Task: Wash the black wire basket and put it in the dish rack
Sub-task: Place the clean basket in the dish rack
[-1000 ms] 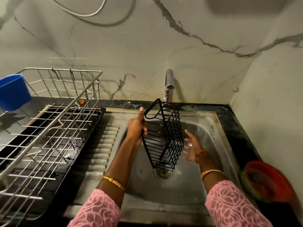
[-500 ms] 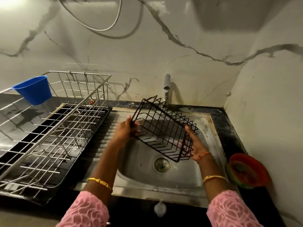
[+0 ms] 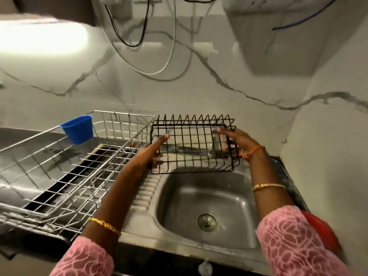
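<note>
While both of my hands carry the basket point(image 3: 194, 145) above the far edge of the sink point(image 3: 235, 234), the rack point(image 3: 65, 176) waits just to its left.
My left hand point(image 3: 154, 151) and right hand point(image 3: 236, 141) each clasp a short side; I'd keep it level, lift clear of the rack's right rail, and lower gently inside.

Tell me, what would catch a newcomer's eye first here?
A black wire basket, held up between the left hand and the right hand above the back of the steel sink. To the left stands a silver dish rack with a blue cup hung on its rim.
</note>
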